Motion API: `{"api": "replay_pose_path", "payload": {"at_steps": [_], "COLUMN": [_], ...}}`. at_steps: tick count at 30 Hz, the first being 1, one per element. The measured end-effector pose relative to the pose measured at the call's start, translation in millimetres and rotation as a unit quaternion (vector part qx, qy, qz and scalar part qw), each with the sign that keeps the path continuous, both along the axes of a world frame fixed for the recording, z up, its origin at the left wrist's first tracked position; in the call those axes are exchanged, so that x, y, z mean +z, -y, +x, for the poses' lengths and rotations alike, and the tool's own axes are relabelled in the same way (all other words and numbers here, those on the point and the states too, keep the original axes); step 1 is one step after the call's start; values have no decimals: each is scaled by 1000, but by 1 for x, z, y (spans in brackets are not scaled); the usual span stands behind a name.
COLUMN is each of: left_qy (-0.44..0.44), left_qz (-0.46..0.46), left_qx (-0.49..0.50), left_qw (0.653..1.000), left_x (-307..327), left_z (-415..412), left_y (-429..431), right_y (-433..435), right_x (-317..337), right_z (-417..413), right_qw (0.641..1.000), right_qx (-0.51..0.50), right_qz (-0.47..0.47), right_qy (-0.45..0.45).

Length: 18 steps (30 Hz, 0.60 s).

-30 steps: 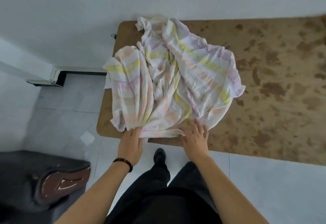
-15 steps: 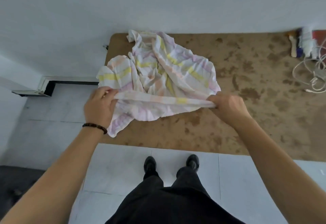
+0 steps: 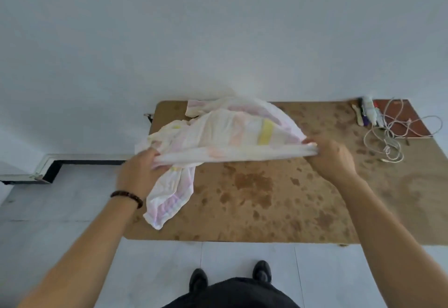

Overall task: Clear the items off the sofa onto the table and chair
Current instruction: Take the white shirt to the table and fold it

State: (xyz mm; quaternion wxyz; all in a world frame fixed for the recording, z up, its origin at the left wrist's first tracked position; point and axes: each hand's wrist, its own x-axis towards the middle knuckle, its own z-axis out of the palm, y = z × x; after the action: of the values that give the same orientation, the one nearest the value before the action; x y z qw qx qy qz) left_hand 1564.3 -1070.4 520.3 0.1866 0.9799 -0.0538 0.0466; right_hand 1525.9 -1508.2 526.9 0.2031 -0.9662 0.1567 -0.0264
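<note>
Head view: the striped pastel cloth (image 3: 230,133) lies over the left part of the brown mottled surface (image 3: 278,198). Its near edge is pulled into a taut band between 2 hands, its far part is bunched on the surface, and 1 corner droops below the left hand (image 3: 138,174). That hand's fingers are curled round the band's left end, and the right hand (image 3: 332,157) has its fingers pinched shut on the right end. The step looks like spreading or folding the cloth here. Keep the tension even, lift enough to free the drooping corner, and lay it down short of the tangled white cable (image 3: 392,135) and pens (image 3: 368,114) at far right. No brand or writing is legible, as those small items are blurred.
</note>
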Motion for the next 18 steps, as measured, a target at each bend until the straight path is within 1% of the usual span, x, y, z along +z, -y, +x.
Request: {"api": "replay_pose_path", "payload": {"at_steps": [2,3,4,5,7,10,13,14,15,16,17,18], "left_qy": [-146,-196,-226,-235,-221,-180,-171,-177,-181,-184,-183,-177], "left_qz": [54,62,70,77,80,50,92,89,64,14,-65,-171], "left_qx": [20,34,42,50,74,117,155,171,182,193,214,253], "left_qw": [988,978,971,968,969,975,969,965,964,964,957,936], "left_x": [-51,-72,-87,-96,-102,-94,-78,-72,-66,-59,-53,-48], "left_z": [-36,-53,-70,-81,-90,-74,-38,-25,-12,1,14,27], "left_y": [-16,-24,-29,-32,-39,-50,-60,-63,-66,-68,-70,-73], "right_y": [-4,-8,-12,-15,-19,-17,-15,-17,-18,-20,-22,-22], "right_x": [-46,-66,-82,-93,-101,-92,-70,-62,-54,-46,-36,-26], "right_z": [-36,-53,-68,-81,-96,-96,-78,-71,-63,-56,-49,-43], "right_qw": [987,978,970,965,963,971,982,984,983,980,975,967], "right_qx": [20,25,26,18,-28,-93,-139,-151,-166,-188,-215,-247], "right_qz": [-16,-15,-12,-8,7,-5,-37,-47,-54,-60,-63,-60], "right_qy": [-156,-209,-243,-262,-269,-222,-120,-88,-58,-28,2,28]}}
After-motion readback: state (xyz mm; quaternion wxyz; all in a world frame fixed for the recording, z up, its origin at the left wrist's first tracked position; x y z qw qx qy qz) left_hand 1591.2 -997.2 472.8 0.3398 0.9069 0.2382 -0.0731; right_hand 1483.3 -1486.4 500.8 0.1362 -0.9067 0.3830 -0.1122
